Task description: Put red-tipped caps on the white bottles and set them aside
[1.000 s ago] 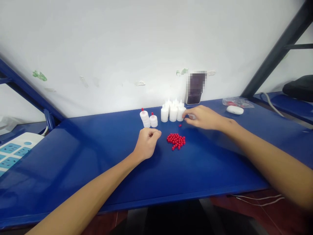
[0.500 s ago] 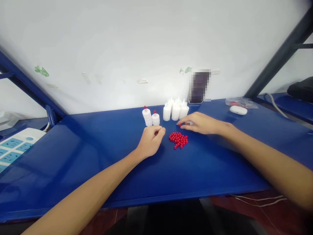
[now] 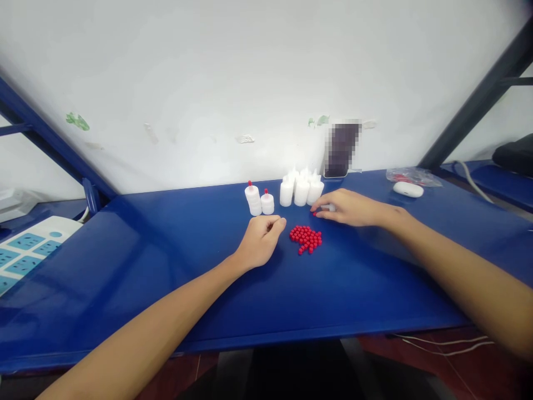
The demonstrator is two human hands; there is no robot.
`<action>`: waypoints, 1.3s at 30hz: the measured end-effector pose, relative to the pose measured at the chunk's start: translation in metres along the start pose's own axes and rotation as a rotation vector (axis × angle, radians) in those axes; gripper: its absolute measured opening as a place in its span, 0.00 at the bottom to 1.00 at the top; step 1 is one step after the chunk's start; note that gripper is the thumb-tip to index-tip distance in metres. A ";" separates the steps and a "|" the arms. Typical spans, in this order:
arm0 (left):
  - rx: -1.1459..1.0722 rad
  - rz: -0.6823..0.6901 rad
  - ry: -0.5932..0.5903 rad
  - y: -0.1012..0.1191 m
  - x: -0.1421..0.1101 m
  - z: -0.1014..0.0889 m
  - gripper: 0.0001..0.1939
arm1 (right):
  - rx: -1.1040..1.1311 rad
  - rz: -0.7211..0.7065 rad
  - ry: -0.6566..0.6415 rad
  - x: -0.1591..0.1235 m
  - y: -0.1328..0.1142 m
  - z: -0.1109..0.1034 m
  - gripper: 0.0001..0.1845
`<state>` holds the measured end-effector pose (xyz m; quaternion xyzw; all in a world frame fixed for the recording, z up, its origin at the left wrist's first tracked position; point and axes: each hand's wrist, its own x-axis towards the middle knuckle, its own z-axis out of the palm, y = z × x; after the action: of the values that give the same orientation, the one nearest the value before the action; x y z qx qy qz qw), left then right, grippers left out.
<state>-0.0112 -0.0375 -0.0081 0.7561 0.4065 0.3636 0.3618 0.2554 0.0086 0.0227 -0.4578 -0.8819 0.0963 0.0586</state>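
Observation:
My left hand [image 3: 262, 239] is closed in a loose fist with thumb against forefinger, left of a pile of small red caps [image 3: 306, 238]. What it holds, if anything, is hidden. My right hand [image 3: 347, 208] is curled low behind the pile. Between its thumb and fingers shows part of a white bottle [image 3: 331, 207], mostly covered by the hand. A red cap [image 3: 314, 213] is at its fingertips. Two white bottles with red caps [image 3: 252, 200] stand beyond my left hand. Several uncapped white squeeze bottles [image 3: 300, 193] with pointed nozzles stand grouped near the wall.
A phone [image 3: 341, 150] with a blurred screen leans on the wall. A white earbud case [image 3: 408, 189] and a clear plastic bag [image 3: 412, 177] with red bits lie at the right. A power strip [image 3: 33, 244] sits at the left of the blue table [image 3: 266, 311].
My right hand has shifted slightly right, carrying the white bottle and the red cap along. The left hand stays closed in much the same place. The view has moved slightly.

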 end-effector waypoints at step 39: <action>-0.199 0.300 -0.225 0.006 -0.011 -0.005 0.21 | 0.187 -0.499 0.630 -0.011 -0.095 0.036 0.17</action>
<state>-0.0175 -0.0488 -0.0034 0.8045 0.2083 0.3650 0.4198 0.1789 -0.0585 0.0086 -0.2295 -0.8922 0.0140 0.3888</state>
